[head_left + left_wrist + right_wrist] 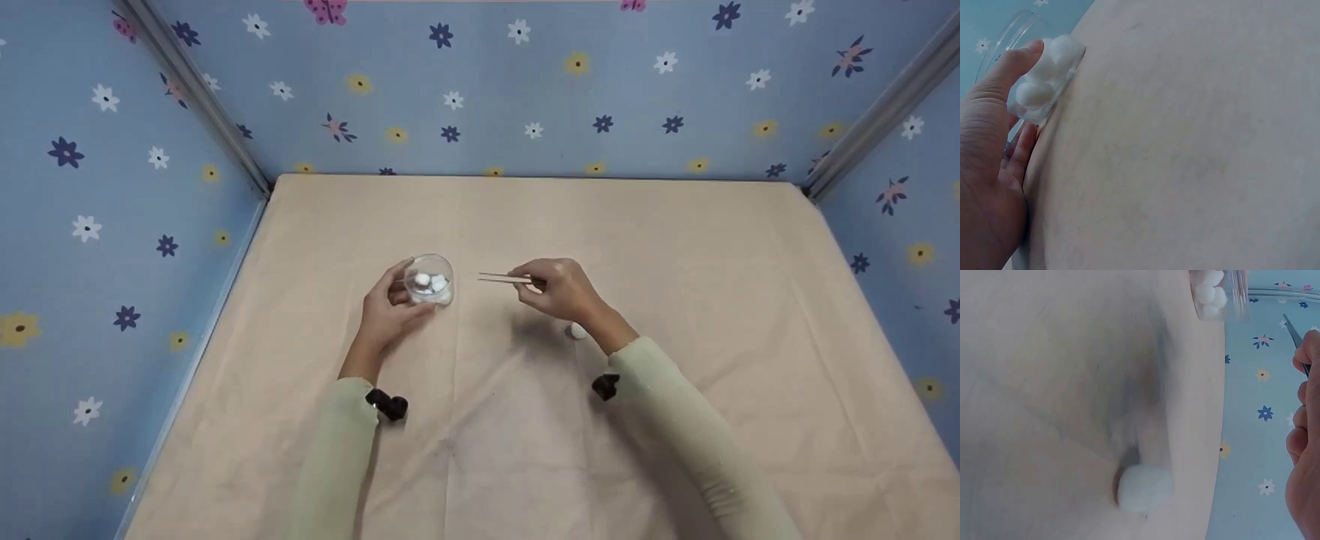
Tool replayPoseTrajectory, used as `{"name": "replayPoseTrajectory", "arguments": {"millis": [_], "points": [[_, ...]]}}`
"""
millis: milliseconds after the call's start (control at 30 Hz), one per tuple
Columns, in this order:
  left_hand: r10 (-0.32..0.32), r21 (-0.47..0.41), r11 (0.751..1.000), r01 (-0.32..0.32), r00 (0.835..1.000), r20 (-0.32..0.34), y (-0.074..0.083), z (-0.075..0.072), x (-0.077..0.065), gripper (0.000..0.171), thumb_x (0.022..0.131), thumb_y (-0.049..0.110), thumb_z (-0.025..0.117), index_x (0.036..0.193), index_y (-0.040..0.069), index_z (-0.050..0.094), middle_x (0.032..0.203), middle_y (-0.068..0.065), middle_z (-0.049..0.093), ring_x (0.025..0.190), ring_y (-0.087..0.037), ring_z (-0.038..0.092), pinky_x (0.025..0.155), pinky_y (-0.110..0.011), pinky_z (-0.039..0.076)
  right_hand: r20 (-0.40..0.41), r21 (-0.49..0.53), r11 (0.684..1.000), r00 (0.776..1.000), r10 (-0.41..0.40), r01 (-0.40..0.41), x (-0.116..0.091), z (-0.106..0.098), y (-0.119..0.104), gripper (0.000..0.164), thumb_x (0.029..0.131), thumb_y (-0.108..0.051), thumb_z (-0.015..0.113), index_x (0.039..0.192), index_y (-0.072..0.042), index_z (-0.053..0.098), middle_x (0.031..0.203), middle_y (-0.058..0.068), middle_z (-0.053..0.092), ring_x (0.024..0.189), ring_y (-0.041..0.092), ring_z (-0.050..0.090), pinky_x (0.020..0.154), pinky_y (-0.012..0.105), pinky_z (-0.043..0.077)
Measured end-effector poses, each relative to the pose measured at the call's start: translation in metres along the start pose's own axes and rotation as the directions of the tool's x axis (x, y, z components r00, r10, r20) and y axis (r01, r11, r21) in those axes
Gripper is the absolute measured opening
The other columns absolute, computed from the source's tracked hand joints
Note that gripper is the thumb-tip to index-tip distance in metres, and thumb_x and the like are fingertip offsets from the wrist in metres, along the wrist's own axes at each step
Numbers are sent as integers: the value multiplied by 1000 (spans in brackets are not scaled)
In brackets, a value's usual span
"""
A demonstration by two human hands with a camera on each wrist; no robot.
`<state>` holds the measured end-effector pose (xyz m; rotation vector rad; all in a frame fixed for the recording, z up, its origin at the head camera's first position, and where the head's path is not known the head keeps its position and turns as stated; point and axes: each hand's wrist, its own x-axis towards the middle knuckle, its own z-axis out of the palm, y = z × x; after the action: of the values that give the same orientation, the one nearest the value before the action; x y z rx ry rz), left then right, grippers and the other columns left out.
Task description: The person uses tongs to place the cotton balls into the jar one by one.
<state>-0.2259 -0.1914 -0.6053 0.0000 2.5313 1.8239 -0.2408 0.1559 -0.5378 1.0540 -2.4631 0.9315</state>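
Note:
A clear round jar [430, 259] stands on the tablecloth with several white cotton balls [1053, 59] inside. Around its left side, my left hand [386, 311] grips it, thumb toward the near side. My right hand [561, 291] pinches a pair of thin metal tweezers [510, 280] between thumb and fingers. Their tips point left at the jar, a short gap away, with nothing visible between them. One loose cotton ball [1145, 488] lies on the cloth below the right hand; in the head view the wrist partly covers it.
A beige cloth [675, 247] with creases covers the table. Blue flowered panels [487, 90] rise behind it and at both sides, joined by grey metal posts [202, 97]. Small black cameras sit at both wrists.

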Motion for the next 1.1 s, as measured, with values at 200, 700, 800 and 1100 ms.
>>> {"name": "replayPoseTrajectory", "arguments": {"millis": [200,700,800,1100], "points": [[-3,-23,1000,3,1000,-4,0,0,-1,94,88,2,95,169,17,51,157,-17,61,121,-21,66,96,-11,56,-2,-14,1000,1000,-3,2,-8,-8,6,19,96,-4,77,113,-3,87,85,13,82,65,12,51,64,31,44],[-25,-17,1000,25,1000,11,0,0,0,96,88,4,96,170,22,50,153,-15,60,125,-23,65,96,-13,56,-34,-9,1000,999,-16,15,-30,-28,16,19,94,1,79,111,-3,87,81,11,79,64,9,48,61,28,41],[-21,-14,1000,21,1000,12,0,1,0,95,88,4,96,170,22,51,154,-15,60,125,-23,64,96,-13,55,-39,-7,999,998,-41,40,-35,-32,16,18,94,1,80,111,-3,86,80,11,78,64,9,47,61,28,40],[-21,-14,1000,21,1000,10,-2,0,2,94,88,3,95,170,21,51,157,-15,58,129,-27,65,101,-19,57,-77,-13,996,993,-86,85,-47,-48,18,19,91,5,82,108,-2,86,73,10,71,63,6,43,59,24,37]]}}
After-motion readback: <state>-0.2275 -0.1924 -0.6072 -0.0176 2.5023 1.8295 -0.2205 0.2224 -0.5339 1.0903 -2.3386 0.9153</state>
